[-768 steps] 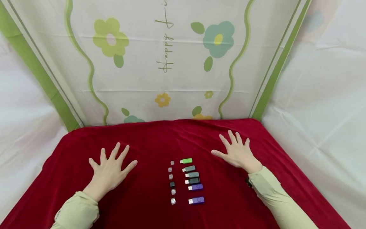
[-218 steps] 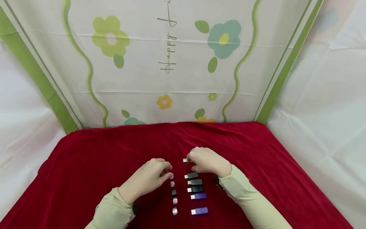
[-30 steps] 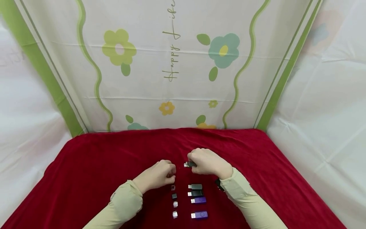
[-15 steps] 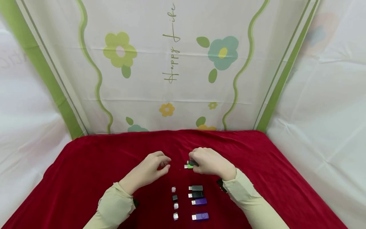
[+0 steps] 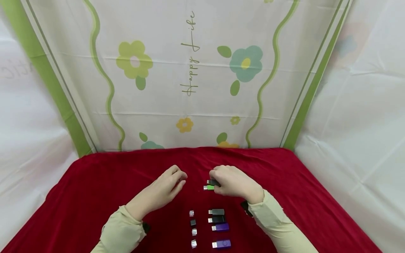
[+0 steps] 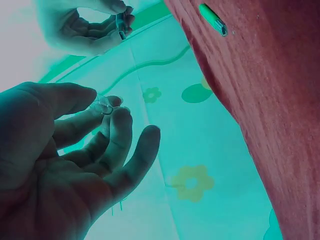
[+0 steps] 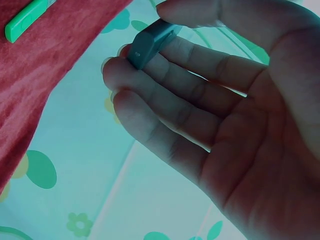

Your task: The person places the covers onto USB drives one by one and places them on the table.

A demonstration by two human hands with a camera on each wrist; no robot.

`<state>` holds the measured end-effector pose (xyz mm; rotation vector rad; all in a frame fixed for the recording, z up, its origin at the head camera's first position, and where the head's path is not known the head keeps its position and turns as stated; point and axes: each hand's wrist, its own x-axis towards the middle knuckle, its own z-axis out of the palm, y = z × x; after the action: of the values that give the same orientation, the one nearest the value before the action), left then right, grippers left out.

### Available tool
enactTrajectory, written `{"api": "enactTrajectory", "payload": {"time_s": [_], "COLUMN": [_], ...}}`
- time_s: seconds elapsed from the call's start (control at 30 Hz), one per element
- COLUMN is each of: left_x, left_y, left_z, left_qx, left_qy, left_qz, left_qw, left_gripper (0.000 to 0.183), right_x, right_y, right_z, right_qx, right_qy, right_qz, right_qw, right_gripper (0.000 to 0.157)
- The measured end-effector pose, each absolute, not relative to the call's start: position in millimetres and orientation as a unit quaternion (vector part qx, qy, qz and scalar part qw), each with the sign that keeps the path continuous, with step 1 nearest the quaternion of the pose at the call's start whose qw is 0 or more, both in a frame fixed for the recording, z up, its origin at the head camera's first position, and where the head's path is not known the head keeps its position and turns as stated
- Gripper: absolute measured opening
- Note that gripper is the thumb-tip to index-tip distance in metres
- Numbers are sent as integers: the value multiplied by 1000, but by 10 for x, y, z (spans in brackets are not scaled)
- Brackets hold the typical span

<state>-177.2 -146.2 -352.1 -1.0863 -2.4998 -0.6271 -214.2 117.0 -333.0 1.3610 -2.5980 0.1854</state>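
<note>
Red velvety cloth (image 5: pixel 126 172) spreads below; the right hand (image 5: pixel 235 182) pinches a gray USB stick (image 7: pixel 152 42), the left hand (image 5: pixel 158 191) a clear cap (image 6: pixel 102 105), well apart. Nearby, the green stick (image 5: pixel 209 188) looks capped; four bare sticks (image 5: pixel 218 212) and four loose caps (image 5: pixel 193 222) apparently remain.

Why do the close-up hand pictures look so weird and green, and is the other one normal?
Head view: light looks even, the cloth deep red; left wrist view: teal tint, washed-out upper-left corner, left hand dark, clear cap hard to make out; right wrist view: teal again, right hand shadowed; the cause isn't shown, perhaps camera colour settings.
</note>
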Motion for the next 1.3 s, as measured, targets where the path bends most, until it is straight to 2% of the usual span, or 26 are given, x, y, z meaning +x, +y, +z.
{"api": "enactTrajectory", "payload": {"time_s": [0.17,0.33,0.73,1.3], "left_x": [-1784,-1788,-1792,-1796], "left_y": [-1464,-1468,-1432,-1379], "left_z": [-3541,-3560,-3543,-3550], "left_qx": [-389,-381,-411,-413], "left_qy": [-885,-893,-861,-858], "left_qz": [-216,-215,-203,-218], "left_qw": [137,108,222,214], "left_gripper": [5,8,20,21], "right_x": [-2143,-2144,-2156,-2164], "right_y": [1171,1168,1155,1090], "right_z": [-3323,-3331,-3358,-3366], "right_qx": [461,459,466,487], "right_qy": [-880,-881,-875,-861], "right_qz": [60,61,60,64], "right_qw": [101,98,113,133], "right_gripper": [21,21,20,16]}}
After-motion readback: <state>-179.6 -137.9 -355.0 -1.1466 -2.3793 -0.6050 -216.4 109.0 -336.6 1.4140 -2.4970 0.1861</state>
